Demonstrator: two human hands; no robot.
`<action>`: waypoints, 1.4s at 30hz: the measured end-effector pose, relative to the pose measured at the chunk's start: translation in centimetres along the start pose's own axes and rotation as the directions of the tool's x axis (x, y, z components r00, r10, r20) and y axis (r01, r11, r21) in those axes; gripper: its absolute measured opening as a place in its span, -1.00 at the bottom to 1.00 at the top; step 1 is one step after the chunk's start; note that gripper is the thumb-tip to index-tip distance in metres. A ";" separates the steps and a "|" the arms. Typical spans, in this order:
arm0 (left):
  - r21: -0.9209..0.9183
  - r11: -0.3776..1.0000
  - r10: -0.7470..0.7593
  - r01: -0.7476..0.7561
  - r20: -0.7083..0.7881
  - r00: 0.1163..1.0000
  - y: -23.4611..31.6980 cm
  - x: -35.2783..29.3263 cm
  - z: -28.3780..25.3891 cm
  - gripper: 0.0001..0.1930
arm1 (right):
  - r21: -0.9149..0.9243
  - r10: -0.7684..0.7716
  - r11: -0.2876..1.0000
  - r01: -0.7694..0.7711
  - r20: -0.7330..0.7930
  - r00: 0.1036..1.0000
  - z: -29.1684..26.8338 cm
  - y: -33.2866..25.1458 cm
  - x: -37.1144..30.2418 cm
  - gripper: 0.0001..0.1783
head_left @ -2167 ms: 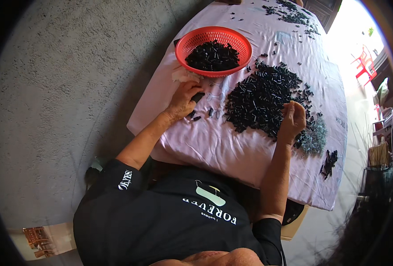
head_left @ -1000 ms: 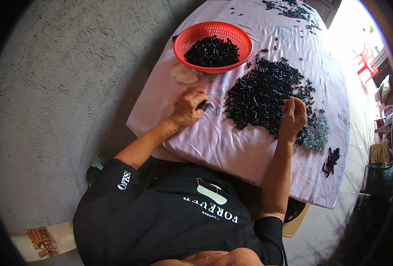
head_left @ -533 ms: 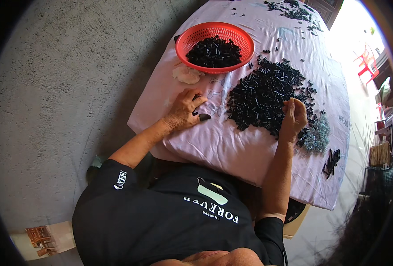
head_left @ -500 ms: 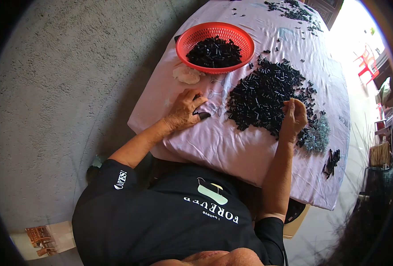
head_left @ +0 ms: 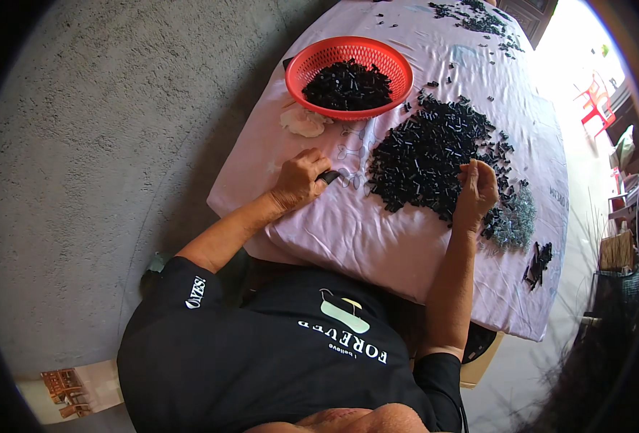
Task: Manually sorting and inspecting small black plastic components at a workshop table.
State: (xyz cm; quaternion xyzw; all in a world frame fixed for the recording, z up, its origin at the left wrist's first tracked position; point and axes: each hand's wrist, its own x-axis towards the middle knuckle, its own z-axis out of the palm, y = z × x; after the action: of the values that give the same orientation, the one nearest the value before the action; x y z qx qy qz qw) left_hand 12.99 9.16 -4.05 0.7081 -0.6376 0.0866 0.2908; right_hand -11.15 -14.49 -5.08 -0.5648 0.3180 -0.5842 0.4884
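A rough grey wall (head_left: 117, 144) flanks a bench (head_left: 355, 238) spread with a pale pink cloth (head_left: 507, 303); the light ground presumably makes small dark parts easier to pick out. At the centre lies a broad heap of short black pieces (head_left: 427, 155), piled loosely on the cloth between the person's two hands, apparently so that it stays within easy reach of both. The right hand (head_left: 474, 180) is at the heap's right side, thumb and fingertips drawn together; whether a piece sits between them cannot be told. The left hand (head_left: 301, 180) rests on the cloth, left of the heap and apart from it, its fingers curled inward. A black item (head_left: 328, 176) shows at its thumb side; whether this is gripped or worn as a cover cannot be made out. Against the heap's lower right edge lies a tangle of greyish, translucent bits (head_left: 514, 220), probably a different sort kept to one side. Nearer the bench's right edge is a small bundle of longer black strips (head_left: 539, 265). Beyond the left hand stands a red perforated basket (head_left: 349, 114) holding more black pieces (head_left: 348, 85); its raised wall likely keeps them apart from the loose heap. Farther still, scattered dark pieces (head_left: 484, 22) occupy the bench's far end, and a red chair (head_left: 595, 105) stands in the bright area at right.
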 end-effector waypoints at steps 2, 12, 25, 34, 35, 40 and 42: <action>-0.005 1.000 0.020 -0.020 -0.004 1.000 0.2 0.0 -0.1 -0.86 | 0.014 0.003 1.000 -0.003 -0.003 1.000 0.0 0.1 0.0 -0.94; -0.016 0.999 0.045 -0.046 -0.049 0.998 -0.1 0.0 0.1 -0.86 | -0.001 0.002 1.000 -0.002 0.008 1.000 0.0 -0.3 0.0 -0.92; -0.077 0.997 0.015 -0.019 -0.051 0.999 -1.2 1.2 0.3 -0.72 | -0.008 0.001 1.000 -0.001 0.014 1.000 -0.1 0.0 0.1 -0.93; -0.131 0.991 -0.005 -0.023 -0.209 0.978 -1.4 8.4 -3.7 -0.94 | -0.012 0.000 1.000 0.000 0.017 1.000 -0.1 -0.2 0.1 -0.93; -0.144 0.990 -0.044 0.011 -0.228 0.973 -1.5 10.0 -3.8 -0.93 | -0.012 0.001 1.000 -0.001 0.017 1.000 -0.1 -0.1 0.0 -0.93; -0.071 0.997 -0.043 0.019 -0.355 0.934 -4.2 17.1 -1.6 -0.76 | -0.012 -0.007 1.000 0.008 0.010 1.000 -0.2 -0.1 0.1 -0.93; -0.172 0.976 -0.176 0.135 -0.249 0.952 -5.7 18.0 -1.0 -0.71 | -0.003 -0.007 1.000 0.007 0.008 1.000 0.0 -0.3 0.1 -0.93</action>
State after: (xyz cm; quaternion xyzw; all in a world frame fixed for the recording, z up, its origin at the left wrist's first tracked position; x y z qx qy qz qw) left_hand 21.80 -5.55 3.96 0.7141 -0.5402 0.1075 0.4320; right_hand -11.16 -14.47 -4.75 -0.5689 0.3151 -0.5832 0.4867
